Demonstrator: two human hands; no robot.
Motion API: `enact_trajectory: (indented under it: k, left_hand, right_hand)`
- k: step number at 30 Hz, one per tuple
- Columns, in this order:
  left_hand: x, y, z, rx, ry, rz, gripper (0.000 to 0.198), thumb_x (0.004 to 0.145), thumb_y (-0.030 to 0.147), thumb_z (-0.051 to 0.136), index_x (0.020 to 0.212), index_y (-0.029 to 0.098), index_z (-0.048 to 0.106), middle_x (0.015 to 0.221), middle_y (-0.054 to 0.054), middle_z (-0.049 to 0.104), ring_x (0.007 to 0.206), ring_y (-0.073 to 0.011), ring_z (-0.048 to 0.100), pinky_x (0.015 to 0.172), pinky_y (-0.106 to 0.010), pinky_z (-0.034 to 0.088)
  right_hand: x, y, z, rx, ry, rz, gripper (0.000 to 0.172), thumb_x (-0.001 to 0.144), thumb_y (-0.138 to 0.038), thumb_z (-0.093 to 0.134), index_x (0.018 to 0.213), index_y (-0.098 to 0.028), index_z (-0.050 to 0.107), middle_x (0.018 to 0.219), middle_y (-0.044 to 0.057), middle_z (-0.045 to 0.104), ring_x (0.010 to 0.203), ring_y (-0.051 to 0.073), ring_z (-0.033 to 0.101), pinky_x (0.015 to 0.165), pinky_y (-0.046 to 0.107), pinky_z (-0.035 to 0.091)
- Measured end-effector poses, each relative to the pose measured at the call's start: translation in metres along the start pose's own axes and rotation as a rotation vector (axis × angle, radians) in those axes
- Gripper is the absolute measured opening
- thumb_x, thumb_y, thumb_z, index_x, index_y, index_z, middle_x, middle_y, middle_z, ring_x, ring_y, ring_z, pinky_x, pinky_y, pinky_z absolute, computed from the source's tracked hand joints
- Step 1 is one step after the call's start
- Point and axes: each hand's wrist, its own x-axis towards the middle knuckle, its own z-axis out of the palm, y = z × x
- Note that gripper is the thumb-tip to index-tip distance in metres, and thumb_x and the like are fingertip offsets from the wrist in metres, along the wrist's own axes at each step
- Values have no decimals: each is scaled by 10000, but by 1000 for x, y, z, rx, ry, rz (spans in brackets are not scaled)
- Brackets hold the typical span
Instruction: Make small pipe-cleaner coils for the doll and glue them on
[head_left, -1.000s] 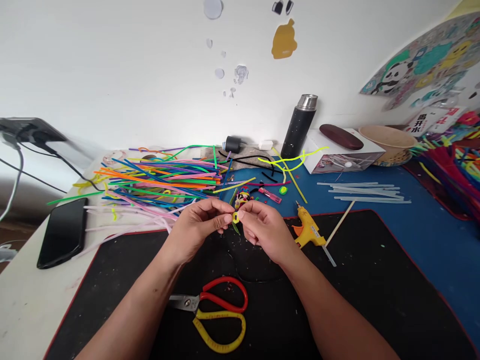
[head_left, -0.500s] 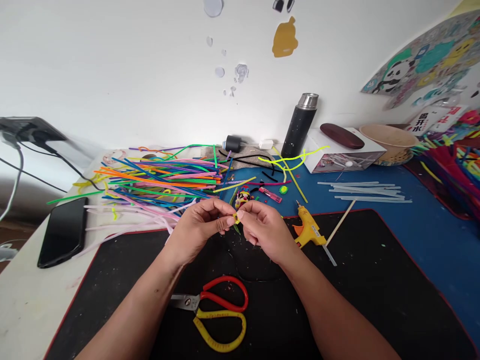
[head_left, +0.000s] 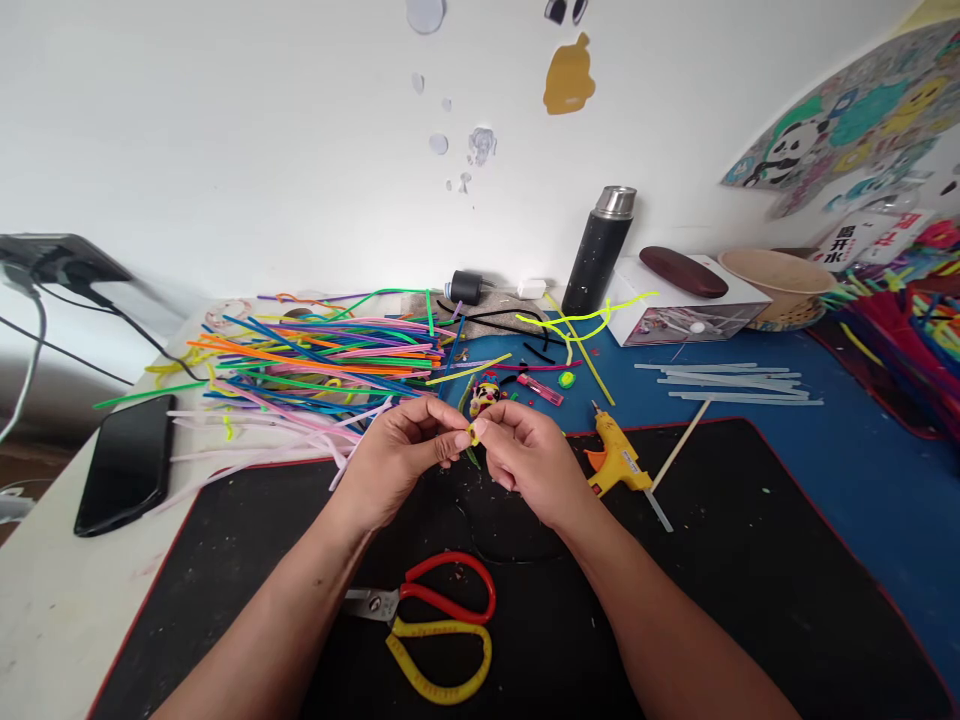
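Observation:
My left hand (head_left: 397, 450) and my right hand (head_left: 529, 455) meet above the black mat (head_left: 750, 560), fingertips pinched together on a small yellow pipe-cleaner coil (head_left: 472, 433). A short green stem hangs below the coil. Just behind the hands lies a small colourful figure (head_left: 485, 394) made of pipe cleaners. Both hands are closed on the coil.
A heap of coloured pipe cleaners (head_left: 315, 365) lies to the left. Red-and-yellow scissors (head_left: 435, 620) rest on the mat in front of me; a yellow glue gun (head_left: 615, 455) and glue sticks (head_left: 727, 383) lie right. A phone (head_left: 124, 465), flask (head_left: 598, 250) and bowl (head_left: 776, 280) stand around.
The yellow coil has been turned and squeezed a little between the fingertips, and my left hand has shifted slightly right. Everything else is still.

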Motion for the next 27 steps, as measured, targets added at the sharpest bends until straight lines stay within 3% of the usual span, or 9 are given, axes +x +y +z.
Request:
enact_trajectory:
  k: [20, 27]
  left_hand:
    - [2, -1, 3, 0, 28, -13, 299, 661, 379, 1011, 751, 183, 803, 671, 1, 690, 617, -109, 570, 579, -215, 470]
    - [0, 2, 5, -103, 26, -58, 327, 629, 364, 1027, 765, 175, 797, 694, 0, 688, 608, -110, 590, 553, -210, 480]
  right_hand:
    - [1, 2, 1, 41, 10, -1, 313, 933, -488, 699, 849, -199, 611, 509, -104, 457, 404, 68, 365, 414, 219, 241]
    - [1, 2, 1, 111, -17, -9, 340, 919, -520, 736, 867, -203, 624, 511, -108, 444, 412, 72, 373, 401, 207, 253]
